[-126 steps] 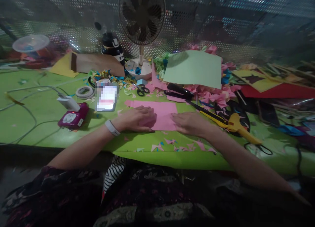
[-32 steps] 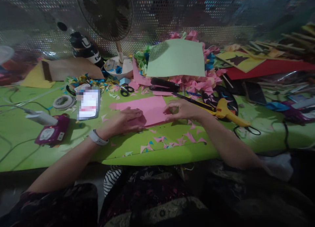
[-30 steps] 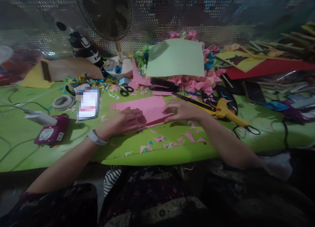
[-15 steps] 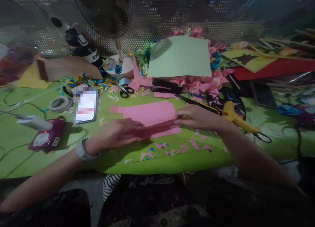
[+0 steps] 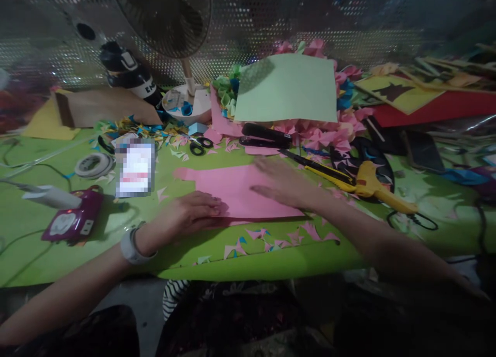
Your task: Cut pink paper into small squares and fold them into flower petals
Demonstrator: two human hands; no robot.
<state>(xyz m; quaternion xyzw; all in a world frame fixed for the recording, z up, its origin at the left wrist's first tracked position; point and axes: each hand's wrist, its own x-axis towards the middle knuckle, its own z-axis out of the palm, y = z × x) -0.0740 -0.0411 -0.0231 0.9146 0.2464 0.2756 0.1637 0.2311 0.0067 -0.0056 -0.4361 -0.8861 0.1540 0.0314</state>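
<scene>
A pink paper sheet (image 5: 236,189) lies flat on the green table (image 5: 46,228) in front of me. My left hand (image 5: 189,215) rests on its left near edge, fingers curled loosely down on the paper. Over the right part of the sheet my right hand (image 5: 284,184) lies flat, fingers stretched out and blurred by motion. Neither hand grips anything.
A yellow glue gun (image 5: 372,184) and a black stapler (image 5: 267,135) lie right of the sheet. Scissors (image 5: 199,145), a phone (image 5: 135,168), a tape roll (image 5: 94,165) and a purple device (image 5: 72,222) sit left. A fan (image 5: 170,16), a green sheet (image 5: 289,88) and paper scraps fill the back.
My right hand let go of the raised paper edge and now sweeps flat across the sheet. The pink paper, lifted half a second ago, lies flat.
</scene>
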